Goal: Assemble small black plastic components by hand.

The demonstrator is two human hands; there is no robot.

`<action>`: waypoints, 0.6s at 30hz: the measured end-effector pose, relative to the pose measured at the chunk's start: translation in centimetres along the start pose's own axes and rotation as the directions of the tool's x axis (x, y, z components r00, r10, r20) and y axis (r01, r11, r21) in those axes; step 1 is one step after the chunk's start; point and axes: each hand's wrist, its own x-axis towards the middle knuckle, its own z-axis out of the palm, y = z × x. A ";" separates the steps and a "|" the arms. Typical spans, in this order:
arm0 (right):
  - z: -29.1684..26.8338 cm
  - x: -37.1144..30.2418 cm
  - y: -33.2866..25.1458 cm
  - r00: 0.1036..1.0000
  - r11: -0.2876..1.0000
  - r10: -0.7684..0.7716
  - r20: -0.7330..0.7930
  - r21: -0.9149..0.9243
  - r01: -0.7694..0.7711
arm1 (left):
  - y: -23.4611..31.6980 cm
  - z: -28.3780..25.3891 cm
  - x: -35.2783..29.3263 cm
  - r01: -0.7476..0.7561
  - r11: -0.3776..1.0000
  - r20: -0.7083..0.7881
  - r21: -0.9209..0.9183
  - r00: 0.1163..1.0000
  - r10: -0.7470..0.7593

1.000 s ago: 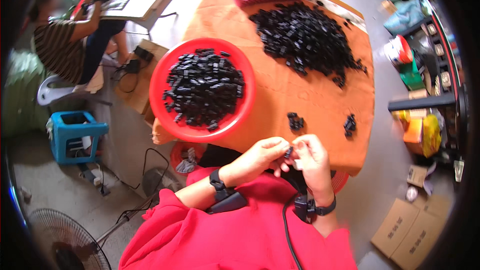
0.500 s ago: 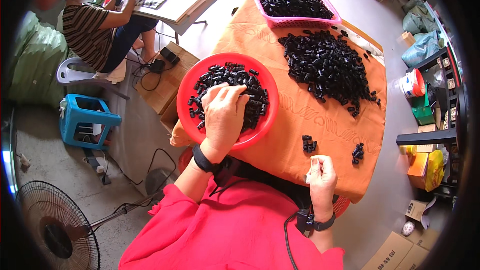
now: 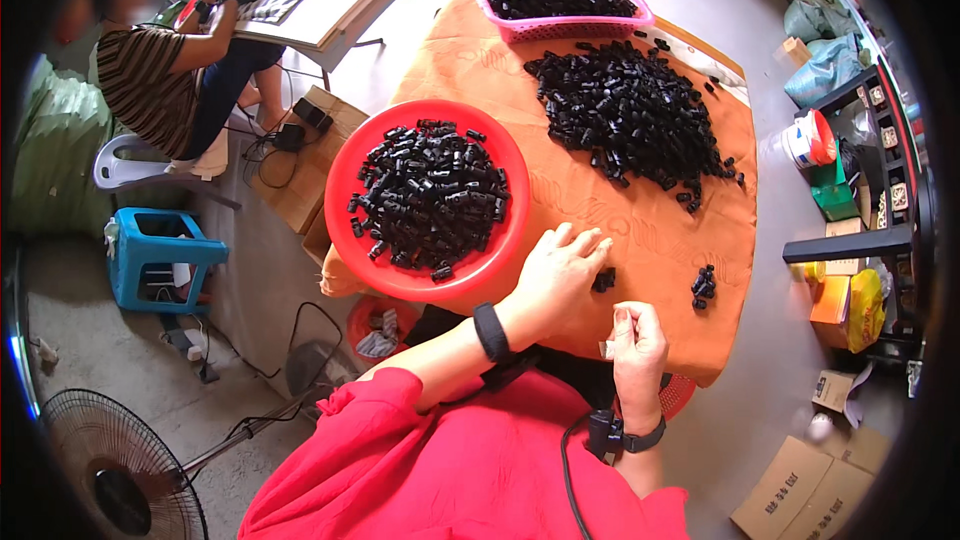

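My left hand (image 3: 560,275) reaches across the orange cloth, fingers stretched out and apart. Its fingertips are beside a small cluster of black plastic parts (image 3: 604,281), which the hand partly hides. Near the table's front edge, my right hand (image 3: 639,340) is closed in a pinch; a small pale bit shows at its fingers, too small to name. A red basin (image 3: 350,265) to the left holds a heap of short black cylindrical parts (image 3: 430,195). Another small cluster of black parts (image 3: 703,287) lies to the right of my right hand.
A large pile of black parts (image 3: 630,120) spreads over the orange cloth (image 3: 580,210). Behind it stands a pink basket (image 3: 555,28) full of more. A co-worker (image 3: 165,70) sits at a far-left table. A blue stool (image 3: 165,260) and a fan (image 3: 120,470) stand left.
My left hand has left the basin and moved right to the small cluster on the cloth. My right hand stays pinched near the same place. The whole view has shifted slightly.
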 end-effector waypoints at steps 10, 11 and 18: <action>-0.2 0.3 0.4 1.000 1.000 -0.003 -0.018 0.031 0.004 | -0.7 0.4 -0.2 -0.059 0.994 0.133 0.094 0.990 0.047; -0.2 0.3 0.2 1.000 1.000 -0.016 -0.018 0.015 0.016 | -0.5 0.3 -0.3 -0.006 0.997 0.111 0.075 0.994 -0.003; -0.5 0.6 -0.7 0.996 0.999 0.017 0.085 0.032 -0.020 | -0.1 -1.1 -3.2 0.274 0.842 0.101 -0.466 0.961 -0.257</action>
